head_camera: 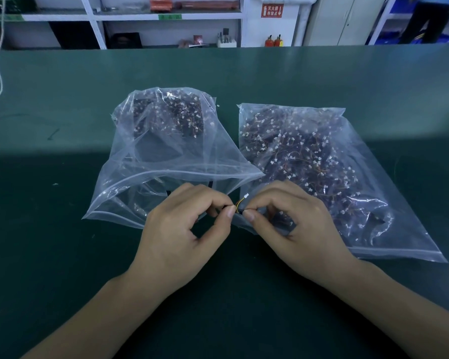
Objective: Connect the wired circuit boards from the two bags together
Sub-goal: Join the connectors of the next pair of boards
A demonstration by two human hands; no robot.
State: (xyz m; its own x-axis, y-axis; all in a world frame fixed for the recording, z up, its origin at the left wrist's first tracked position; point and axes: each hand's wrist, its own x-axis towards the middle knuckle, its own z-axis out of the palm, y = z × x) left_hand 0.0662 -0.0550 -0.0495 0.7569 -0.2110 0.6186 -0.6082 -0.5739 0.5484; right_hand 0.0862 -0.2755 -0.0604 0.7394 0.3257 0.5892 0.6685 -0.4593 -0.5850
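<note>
Glossy clear-plastic bags (182, 156) (matt table (62, 99))

The left bag (166, 156) and the right bag (322, 172) lie side by side, touching near their mouths, blocking the middle of the green table (62, 125). Left of the left bag, beyond it and nearer than it, bare table gives passage.

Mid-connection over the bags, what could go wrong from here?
1. Both hands, left hand and right hand, pinch tiny parts by the fingertips; the white connector on thin wires may slip or mate crooked.
2. The joint is hidden between the fingers, so seating cannot be checked by eye.
3. The work hangs over the open mouth of the left bag; a dropped piece could land among loose parts there or in the right bag.
</note>
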